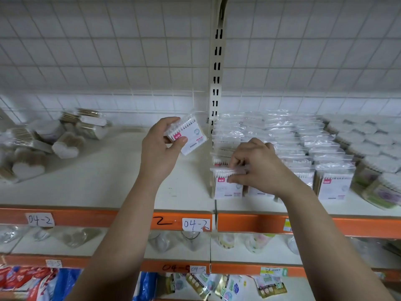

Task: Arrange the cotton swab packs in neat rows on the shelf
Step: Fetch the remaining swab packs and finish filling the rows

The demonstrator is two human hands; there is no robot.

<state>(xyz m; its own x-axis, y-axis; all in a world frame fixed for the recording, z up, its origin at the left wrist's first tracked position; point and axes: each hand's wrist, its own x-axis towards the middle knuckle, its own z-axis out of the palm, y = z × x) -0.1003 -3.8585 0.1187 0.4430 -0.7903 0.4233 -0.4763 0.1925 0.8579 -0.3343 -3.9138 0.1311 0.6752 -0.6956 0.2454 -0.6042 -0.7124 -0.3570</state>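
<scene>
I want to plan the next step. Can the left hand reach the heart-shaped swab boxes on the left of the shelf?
Probably not yet. The way to the heart-shaped boxes looks free across the bare shelf, but the left hand already holds a swab pack, so it must set that down first.

Bare shelf (104, 181) lies open between heart-shaped boxes (65, 148) and pack rows (282, 148).

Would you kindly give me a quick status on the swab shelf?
Left hand holds one swab pack above the shelf. Right hand pinches the front pack of the leftmost row. Nothing blocking.
</scene>
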